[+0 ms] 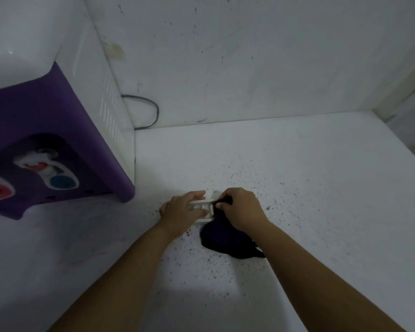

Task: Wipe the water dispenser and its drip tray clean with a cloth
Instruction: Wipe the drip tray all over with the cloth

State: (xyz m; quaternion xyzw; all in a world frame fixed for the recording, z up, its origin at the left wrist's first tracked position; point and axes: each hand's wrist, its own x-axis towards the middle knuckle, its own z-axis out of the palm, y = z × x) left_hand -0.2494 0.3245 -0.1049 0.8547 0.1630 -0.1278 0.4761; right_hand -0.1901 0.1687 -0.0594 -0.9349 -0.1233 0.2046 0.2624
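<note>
Cloth (228, 238) in dark fabric is bunching under my right hand (241, 209), which is pinching a fold of it against the right end of the drip tray (203, 208). My left hand (180, 210) is curling round the tray's left end, thumb over the top, keeping it steady just above or on the speckled white floor (297, 188); I cannot tell whether it is resting there or lifted. So the tray is sitting between my two hands, well apart from the water dispenser (58, 130), whose purple front with its red and blue taps is standing off to my left by the wall (249, 56), a grey cord (153, 111) trailing behind it.

I am judging the tray to be a light, thin piece of white plastic, stiff but likely to flex or crack if squeezed hard, and probably slick where it is wet. Holding it by the short ends, as I am doing, seems the safest grip, leaving the slotted top free for wiping. The cloth is soft and limp, so it is folding wherever I press; wrapping it over a fingertip should reach the grooves.
</note>
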